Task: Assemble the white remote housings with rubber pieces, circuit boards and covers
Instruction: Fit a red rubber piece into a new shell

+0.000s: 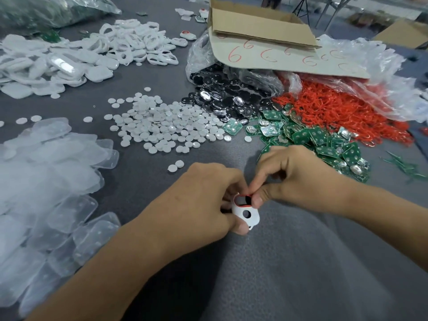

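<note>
The left grip (pixel 208 200) is clenched around a white housing (pixel 246 213), held over the surface (pixel 278 262) at the front middle. The right grip (pixel 298 177) pinches a red ring (pixel 243 196) between thumb and forefinger at the housing's upper opening. Green boards (pixel 324 140) lie just behind the right grip, with white discs (pixel 162 126) behind the left, clear covers (pixel 46 181) far left, and red loops (pixel 335 110) and black pieces (pixel 227 93) spilling by a tipped box (pixel 254 26).

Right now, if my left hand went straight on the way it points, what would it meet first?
Likely your right hand, pinching the red rubber piece on the white housing that your left hand holds. Beyond lies the green circuit board pile; depth is unclear.
</note>
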`<move>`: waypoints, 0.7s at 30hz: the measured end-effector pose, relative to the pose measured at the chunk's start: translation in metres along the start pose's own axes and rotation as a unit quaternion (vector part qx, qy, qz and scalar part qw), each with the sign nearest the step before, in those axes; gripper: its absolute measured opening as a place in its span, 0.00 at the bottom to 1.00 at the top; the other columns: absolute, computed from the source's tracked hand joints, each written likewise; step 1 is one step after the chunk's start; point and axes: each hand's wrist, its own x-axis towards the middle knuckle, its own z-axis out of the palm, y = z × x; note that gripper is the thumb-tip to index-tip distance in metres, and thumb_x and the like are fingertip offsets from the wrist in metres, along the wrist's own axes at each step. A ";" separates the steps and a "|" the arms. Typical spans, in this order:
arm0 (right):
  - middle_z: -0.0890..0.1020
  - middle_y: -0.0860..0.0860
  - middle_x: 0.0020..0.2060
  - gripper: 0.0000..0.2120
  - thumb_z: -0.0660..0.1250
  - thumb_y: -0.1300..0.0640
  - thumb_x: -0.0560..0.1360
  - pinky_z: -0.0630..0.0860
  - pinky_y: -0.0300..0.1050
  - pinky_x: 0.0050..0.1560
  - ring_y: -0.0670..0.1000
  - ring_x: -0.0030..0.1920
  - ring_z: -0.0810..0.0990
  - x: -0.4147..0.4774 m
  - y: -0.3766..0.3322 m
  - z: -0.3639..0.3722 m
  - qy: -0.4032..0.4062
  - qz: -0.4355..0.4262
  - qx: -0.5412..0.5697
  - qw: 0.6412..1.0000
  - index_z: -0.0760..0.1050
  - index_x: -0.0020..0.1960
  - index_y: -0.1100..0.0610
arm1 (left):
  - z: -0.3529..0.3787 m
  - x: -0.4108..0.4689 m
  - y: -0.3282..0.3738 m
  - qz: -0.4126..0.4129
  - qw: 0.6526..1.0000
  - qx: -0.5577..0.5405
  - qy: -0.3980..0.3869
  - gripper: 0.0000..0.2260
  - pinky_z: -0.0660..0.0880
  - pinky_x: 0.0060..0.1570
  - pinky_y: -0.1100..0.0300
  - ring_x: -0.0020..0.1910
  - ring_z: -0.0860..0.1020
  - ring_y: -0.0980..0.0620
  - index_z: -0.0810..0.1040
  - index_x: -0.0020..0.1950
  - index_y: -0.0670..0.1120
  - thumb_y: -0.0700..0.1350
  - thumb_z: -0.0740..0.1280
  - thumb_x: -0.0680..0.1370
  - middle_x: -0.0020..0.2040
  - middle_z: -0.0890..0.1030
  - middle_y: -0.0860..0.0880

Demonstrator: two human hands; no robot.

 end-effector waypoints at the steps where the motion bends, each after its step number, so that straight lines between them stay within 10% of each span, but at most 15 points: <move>1: 0.83 0.41 0.36 0.07 0.81 0.51 0.64 0.73 0.38 0.44 0.47 0.43 0.79 -0.004 0.002 0.004 0.021 -0.020 -0.004 1.000 0.87 0.41 0.48 | 0.000 0.000 -0.001 -0.002 1.000 -0.015 -0.001 0.18 0.81 0.47 0.64 0.45 0.81 0.64 0.81 0.48 0.57 0.48 0.84 0.63 0.45 0.79 0.58; 15: 0.83 0.59 0.35 0.08 0.81 0.58 0.64 0.74 0.63 0.40 0.65 0.37 0.77 0.007 0.006 0.004 -0.027 0.025 0.159 0.987 0.86 0.41 0.58 | -0.002 0.002 0.000 -0.007 1.000 -0.007 -0.003 0.17 0.81 0.44 0.61 0.44 0.79 0.63 0.81 0.46 0.55 0.48 0.84 0.62 0.43 0.79 0.58; 21: 0.86 0.51 0.35 0.08 0.82 0.60 0.65 0.75 0.37 0.39 0.47 0.35 0.81 0.020 -0.004 -0.004 -0.110 0.081 0.106 0.985 0.85 0.40 0.58 | -0.003 0.002 0.003 0.006 0.999 0.047 -0.002 0.17 0.76 0.45 0.61 0.44 0.77 0.60 0.80 0.45 0.54 0.49 0.84 0.63 0.44 0.78 0.56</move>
